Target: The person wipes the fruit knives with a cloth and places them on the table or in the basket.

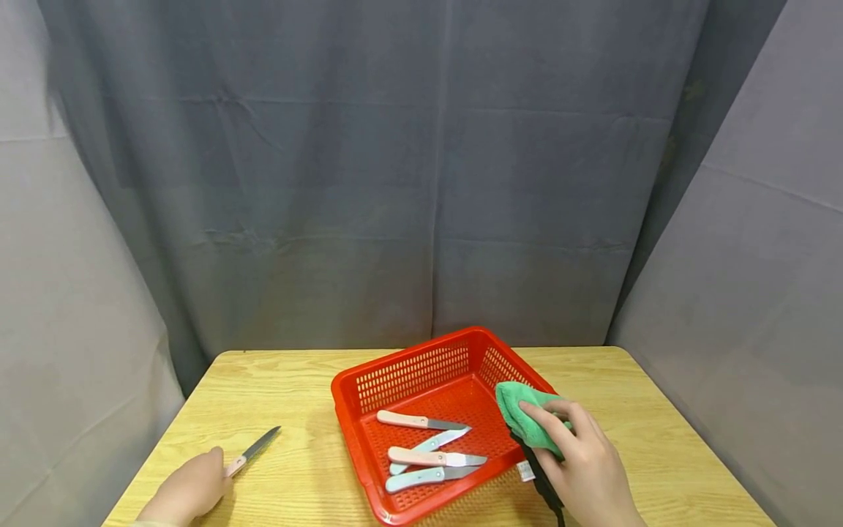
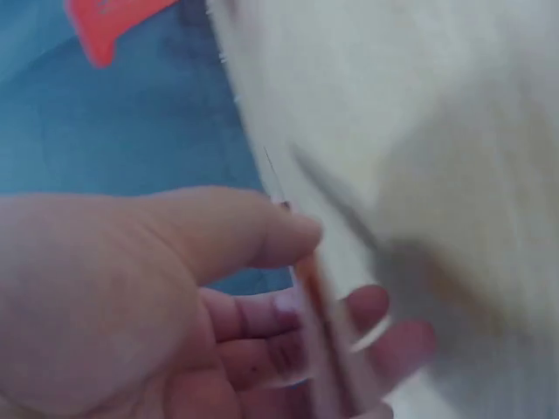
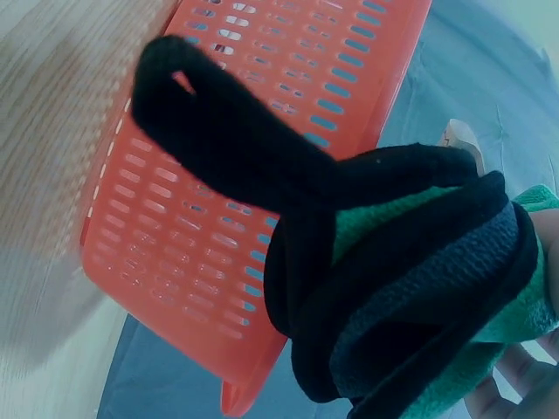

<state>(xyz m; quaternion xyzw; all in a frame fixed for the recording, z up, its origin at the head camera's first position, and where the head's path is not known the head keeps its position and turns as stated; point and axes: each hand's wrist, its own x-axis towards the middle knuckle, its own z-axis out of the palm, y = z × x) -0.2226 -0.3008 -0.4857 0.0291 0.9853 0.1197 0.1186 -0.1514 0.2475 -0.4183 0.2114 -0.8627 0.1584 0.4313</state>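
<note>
At the table's left side, my left hand (image 1: 187,484) holds a small fruit knife (image 1: 260,446) by its pale pink handle, blade pointing away and to the right. In the left wrist view the thumb presses one side of the handle (image 2: 327,349), with the fingers around the other; the blade shows nearly edge-on. My right hand (image 1: 588,462) grips a bunched green towel (image 1: 523,411) at the right rim of a red plastic basket (image 1: 347,432). Black trim and a black loop (image 3: 231,131) hang from the towel in the right wrist view.
Inside the basket lie several fruit knives, among them a pink-handled one (image 1: 402,419) and a mint-handled one (image 1: 415,479). The basket stands at an angle on a light wooden table (image 1: 296,380). A grey curtain (image 1: 329,183) hangs behind, with pale cloth at both sides.
</note>
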